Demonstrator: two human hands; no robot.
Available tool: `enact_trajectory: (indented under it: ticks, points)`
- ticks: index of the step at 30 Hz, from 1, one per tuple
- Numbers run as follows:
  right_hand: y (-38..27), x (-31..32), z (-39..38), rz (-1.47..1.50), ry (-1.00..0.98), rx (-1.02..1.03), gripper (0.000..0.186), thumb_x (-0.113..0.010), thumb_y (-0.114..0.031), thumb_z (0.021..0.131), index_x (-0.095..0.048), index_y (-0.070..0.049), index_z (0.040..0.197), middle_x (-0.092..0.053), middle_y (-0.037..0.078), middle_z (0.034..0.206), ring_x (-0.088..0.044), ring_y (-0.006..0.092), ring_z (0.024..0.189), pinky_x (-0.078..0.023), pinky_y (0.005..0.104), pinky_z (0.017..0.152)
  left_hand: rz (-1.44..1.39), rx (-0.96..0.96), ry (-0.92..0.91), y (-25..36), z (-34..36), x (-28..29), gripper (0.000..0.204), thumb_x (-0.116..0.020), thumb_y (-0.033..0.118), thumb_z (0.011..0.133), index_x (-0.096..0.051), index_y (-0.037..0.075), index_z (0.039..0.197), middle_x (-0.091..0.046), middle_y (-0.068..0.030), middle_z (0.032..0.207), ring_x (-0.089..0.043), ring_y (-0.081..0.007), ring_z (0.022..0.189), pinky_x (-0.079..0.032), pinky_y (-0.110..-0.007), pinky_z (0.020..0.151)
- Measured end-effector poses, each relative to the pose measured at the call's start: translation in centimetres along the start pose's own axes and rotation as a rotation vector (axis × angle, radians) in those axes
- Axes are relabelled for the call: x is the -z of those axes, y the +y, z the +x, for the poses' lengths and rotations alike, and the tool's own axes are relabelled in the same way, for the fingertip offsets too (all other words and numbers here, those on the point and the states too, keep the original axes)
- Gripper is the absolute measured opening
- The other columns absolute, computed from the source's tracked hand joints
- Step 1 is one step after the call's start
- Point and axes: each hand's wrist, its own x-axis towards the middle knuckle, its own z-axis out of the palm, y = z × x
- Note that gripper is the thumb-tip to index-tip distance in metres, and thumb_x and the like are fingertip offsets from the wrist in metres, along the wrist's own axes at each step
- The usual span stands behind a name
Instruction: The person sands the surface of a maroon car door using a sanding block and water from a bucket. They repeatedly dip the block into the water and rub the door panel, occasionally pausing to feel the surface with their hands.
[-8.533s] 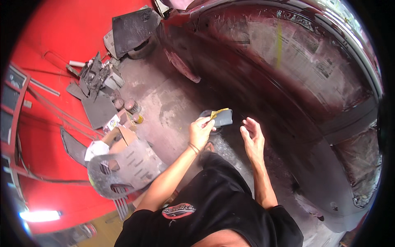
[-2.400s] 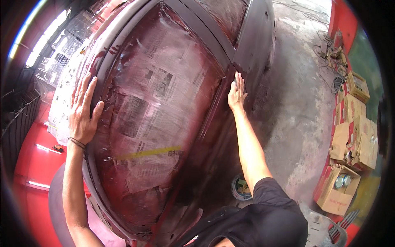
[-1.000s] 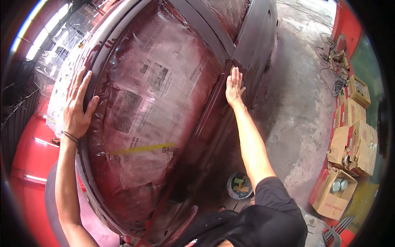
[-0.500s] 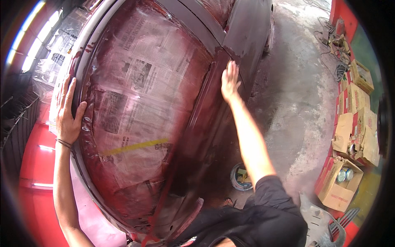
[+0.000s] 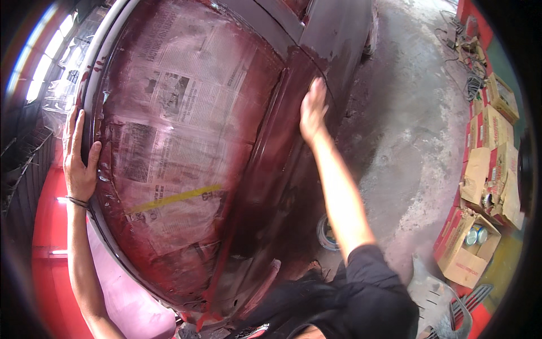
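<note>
A car body (image 5: 339,34) in dull grey and dark maroon takes up the middle. Newspaper (image 5: 186,130) under clear film covers its window, with red overspray and a yellow stripe near the lower part. My left hand (image 5: 81,169) rests on the grey roof edge (image 5: 93,73) to the left, thumb apart and fingers stretched; a dark band circles that wrist. On the maroon panel below the window lies my right hand (image 5: 313,111), its fingers straight and close together. I see nothing held in either hand, though the right palm is hidden.
Cardboard boxes (image 5: 497,133) line the right wall, one holding cans (image 5: 476,234). A round container (image 5: 326,233) sits on the stained concrete floor (image 5: 406,158) by my right arm. Cables (image 5: 473,87) lie at the far right. Red panels (image 5: 51,226) stand at the left.
The view has shifted slightly, so the car appears further left. My right hand has slid a little along the panel and turned more edge-on. My left hand stays on the roof edge.
</note>
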Motion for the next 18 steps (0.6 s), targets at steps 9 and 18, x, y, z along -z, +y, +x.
enact_trajectory:
  ticks: [9, 18]
  points:
    - [-8.5, -4.0, -21.9, 0.077, -0.055, -0.19, 0.073, -0.02, -0.052, 0.115, -0.002, -0.011, 0.173, 0.002, 0.019, 0.18, 0.005, 0.0433, 0.165, 0.003, 0.0752, 0.123, -0.037, -0.045, 0.022, -0.2, 0.2, -0.2, 0.066, -0.066, 0.016, 0.103, -0.043, 0.009, 0.164, -0.04, -0.0185, 0.169, -0.037, -0.035, 0.157, -0.028, -0.047, 0.129]
    - [4.0, -1.3, 2.0, 0.041, 0.074, -0.031, 0.078, -0.02, -0.064, 0.113, -0.011, -0.014, 0.173, -0.003, 0.013, 0.181, 0.001, 0.0384, 0.166, 0.001, 0.0767, 0.123, -0.042, -0.151, 0.056, -4.2, -0.9, -1.5, 0.056, -0.062, 0.024, 0.109, -0.048, 0.007, 0.161, -0.046, -0.0166, 0.166, -0.042, -0.0287, 0.155, -0.031, -0.042, 0.127]
